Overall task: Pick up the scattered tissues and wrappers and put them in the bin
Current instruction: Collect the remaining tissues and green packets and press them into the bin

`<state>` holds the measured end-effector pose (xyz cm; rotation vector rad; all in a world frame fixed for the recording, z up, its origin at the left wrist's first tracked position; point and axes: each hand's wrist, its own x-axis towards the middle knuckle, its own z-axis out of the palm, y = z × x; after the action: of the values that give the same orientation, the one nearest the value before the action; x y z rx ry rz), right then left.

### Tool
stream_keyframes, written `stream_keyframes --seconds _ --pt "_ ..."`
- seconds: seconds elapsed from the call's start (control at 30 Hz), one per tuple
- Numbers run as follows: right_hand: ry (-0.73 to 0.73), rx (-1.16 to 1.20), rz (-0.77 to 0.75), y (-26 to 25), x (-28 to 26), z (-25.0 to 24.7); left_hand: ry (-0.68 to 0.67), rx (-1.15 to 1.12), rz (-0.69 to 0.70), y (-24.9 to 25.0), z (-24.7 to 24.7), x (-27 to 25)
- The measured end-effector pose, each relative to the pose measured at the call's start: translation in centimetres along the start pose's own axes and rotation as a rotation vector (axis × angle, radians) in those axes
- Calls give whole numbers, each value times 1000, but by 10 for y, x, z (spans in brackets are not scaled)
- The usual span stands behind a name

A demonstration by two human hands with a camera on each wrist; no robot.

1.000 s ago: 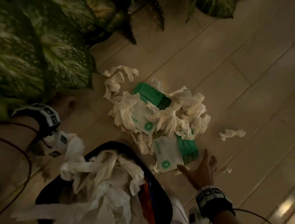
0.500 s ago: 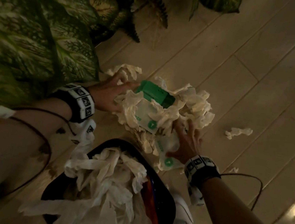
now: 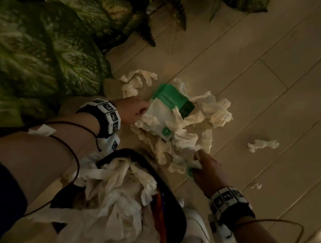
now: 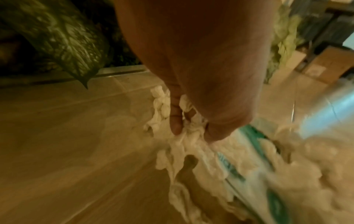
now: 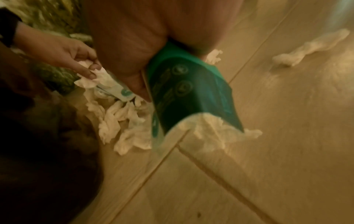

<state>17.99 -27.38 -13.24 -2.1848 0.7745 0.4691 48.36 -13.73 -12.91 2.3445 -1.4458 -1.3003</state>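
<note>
Head view: left hand [image 3: 133, 110] pinched tissues [image 3: 176, 137] at pile's left edge on floor [image 3: 281, 71]; right hand [image 3: 207, 170] gripped green wrapper [image 5: 189, 92] w/ tissue, just beyond bin [image 3: 181, 221].

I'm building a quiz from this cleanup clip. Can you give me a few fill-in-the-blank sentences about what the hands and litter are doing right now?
1. The right hand grips a ____ wrapper.
2. The left hand pinches crumpled ____ at the pile's edge.
3. The black bin already holds a heap of ____.
4. One stray tissue lies alone on the ____.

Missing words: green; tissue; tissues; floor
</note>
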Motion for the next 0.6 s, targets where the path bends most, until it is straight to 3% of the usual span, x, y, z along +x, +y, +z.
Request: stream_keyframes --seconds 0.17,0.27,0.37,0.6 --pt "-50 -121 46 -20 16 -33 54 -87 -38 13 -33 -35" --pt "-164 -308 31 -23 47 -32 81 -152 -26 25 -51 -62" --pt "-244 -323 109 -21 75 -21 135 -110 27 42 -69 -92" --pt "-84 -246 120 -7 74 -3 471 -184 125 98 -110 -188"
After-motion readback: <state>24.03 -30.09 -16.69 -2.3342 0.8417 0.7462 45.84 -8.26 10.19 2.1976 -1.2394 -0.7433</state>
